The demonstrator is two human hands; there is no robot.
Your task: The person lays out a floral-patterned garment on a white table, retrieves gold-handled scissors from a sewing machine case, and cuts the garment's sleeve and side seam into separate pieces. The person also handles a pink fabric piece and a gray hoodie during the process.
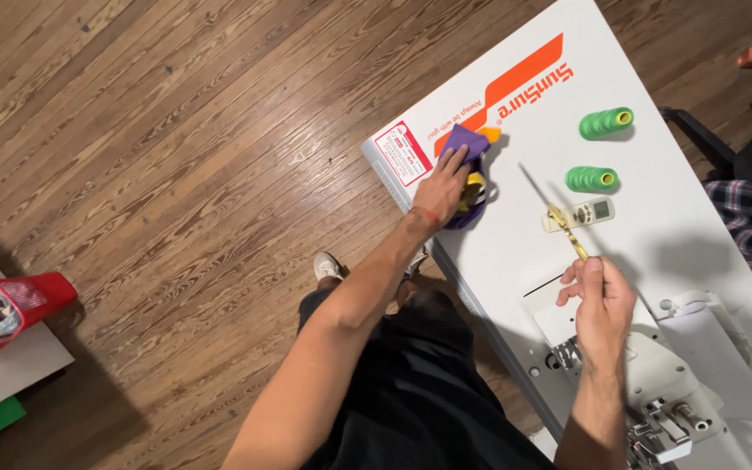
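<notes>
Your left hand (442, 184) lies flat on purple cloth (466, 144), nothing pinched; right hand (600, 300) pinches scissors (555, 213), blades pointing 11 o'clock twd cloth.

Bare tabletop (672, 218) right of 2 green thread cones (592, 179).

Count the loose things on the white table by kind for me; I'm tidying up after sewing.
Green thread cones: 2
Scissors, in the right hand: 1
Remote control: 1
Purple fabric bundle with yellow and orange pieces, under the left hand: 1
Total: 5
</notes>
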